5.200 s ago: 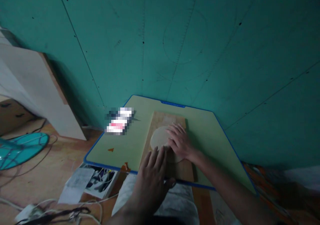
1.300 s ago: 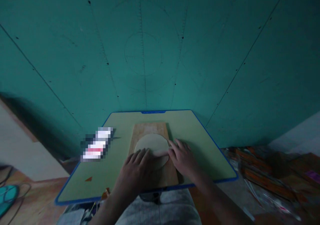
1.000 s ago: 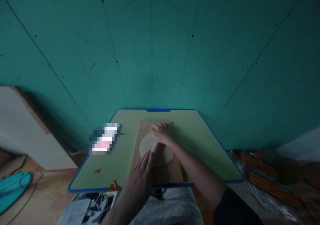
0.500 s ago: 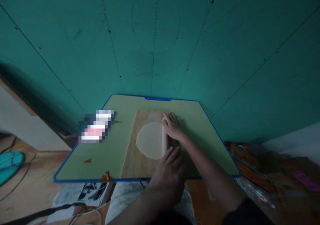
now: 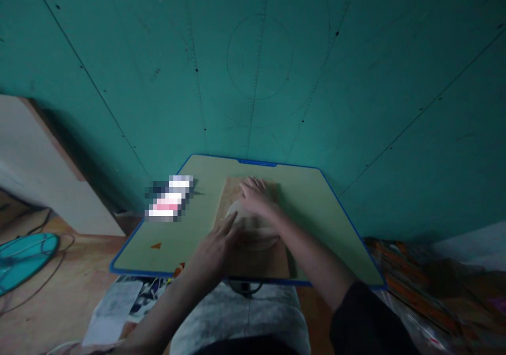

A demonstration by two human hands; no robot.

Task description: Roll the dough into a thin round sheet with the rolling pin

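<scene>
Nearest the camera, at 6 o'clock, a grey cloth (image 5: 241, 318) lies over the person's lap, with papers (image 5: 118, 307) on the floor at 7 o'clock. Just beyond, the table (image 5: 177, 234), pale green with a blue rim, carries a wooden board (image 5: 261, 263) at its middle. On the board lies a flat round of pale dough (image 5: 253, 231). The left hand (image 5: 215, 247) rests at the round's 8 o'clock edge, fingers (image 5: 229, 223) stretched out flat and together, gripping nothing, their tips touching the dough. The right hand (image 5: 256, 197) lies palm down on the round's far side, at about 12 o'clock, fingers spread flat and pressing, nothing clasped in them. Whether a rolling pin lies under the palms cannot be told in the blur. At 10 o'clock on the table sits a blurred-out packet (image 5: 169, 206). Farther left, on the floor at 9 o'clock, lies a teal fan guard (image 5: 23, 255). Behind all rises a teal wall (image 5: 253, 65).
</scene>
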